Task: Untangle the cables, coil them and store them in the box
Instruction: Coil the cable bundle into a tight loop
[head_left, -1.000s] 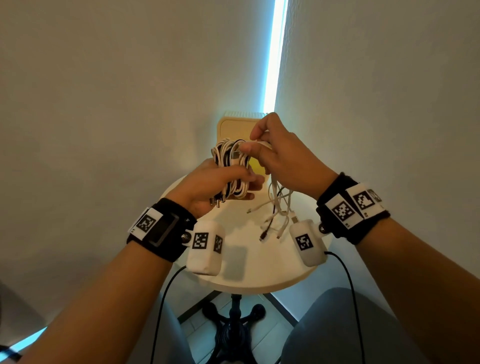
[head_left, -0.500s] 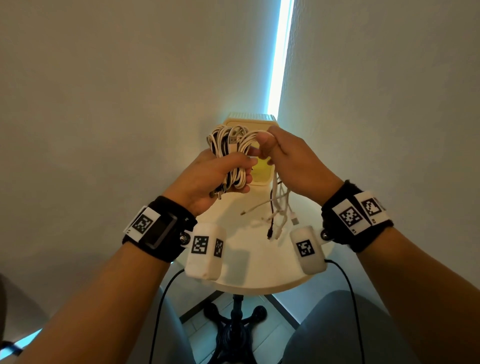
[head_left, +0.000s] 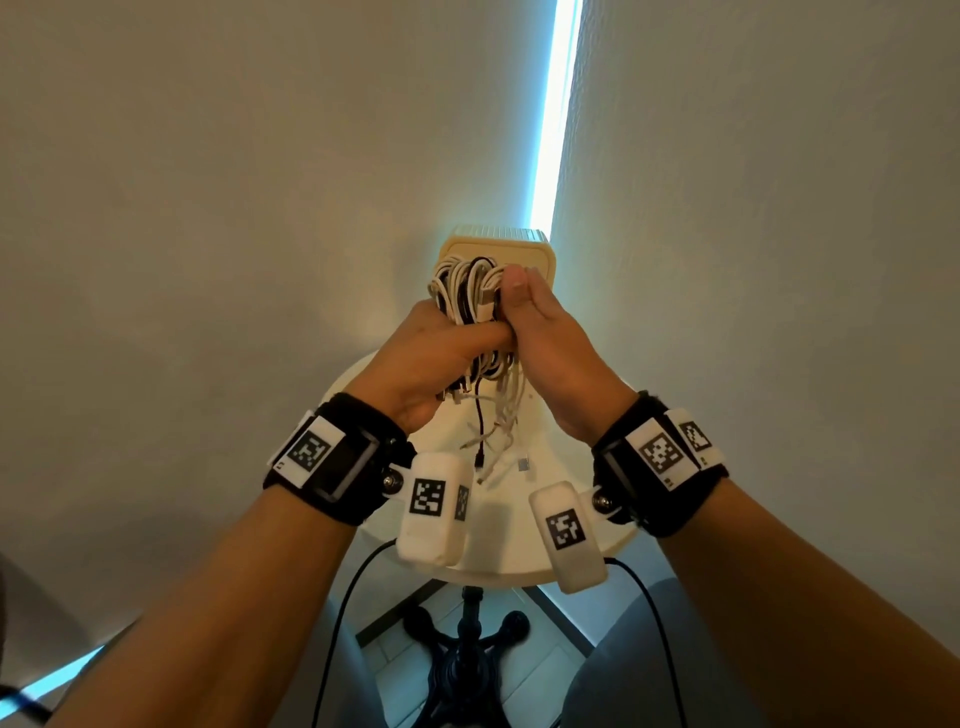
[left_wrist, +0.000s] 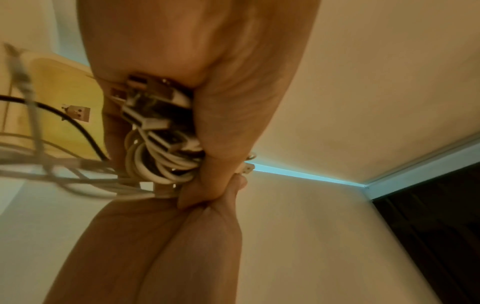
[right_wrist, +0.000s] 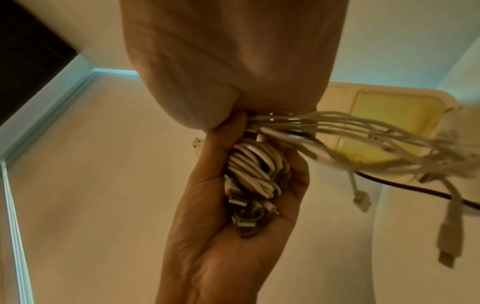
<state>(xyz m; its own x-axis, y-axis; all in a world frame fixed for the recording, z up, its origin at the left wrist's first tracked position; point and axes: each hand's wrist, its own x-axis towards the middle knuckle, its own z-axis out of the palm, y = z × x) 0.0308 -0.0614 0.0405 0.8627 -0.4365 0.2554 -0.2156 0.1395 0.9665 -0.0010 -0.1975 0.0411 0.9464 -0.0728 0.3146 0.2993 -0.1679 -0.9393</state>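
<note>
above the round white table (head_left: 498, 525), we clamp the coiled cable bundle (head_left: 470, 291) between both hands. our left hand (head_left: 431, 358) wraps it, thumb across the front; our right hand (head_left: 545, 343) pinches the coil's 3 o'clock side. loose plug ends (head_left: 488, 441) dangle at 6 o'clock. the cream box (head_left: 545, 254) sits just behind, at 12 o'clock.

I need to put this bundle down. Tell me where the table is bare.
Bare patch: the near part of the round white table, between the two wrist cameras, up to its front rim. Crowded: the middle, under the loose cable ends. The beige plastic box takes the far edge.
</note>
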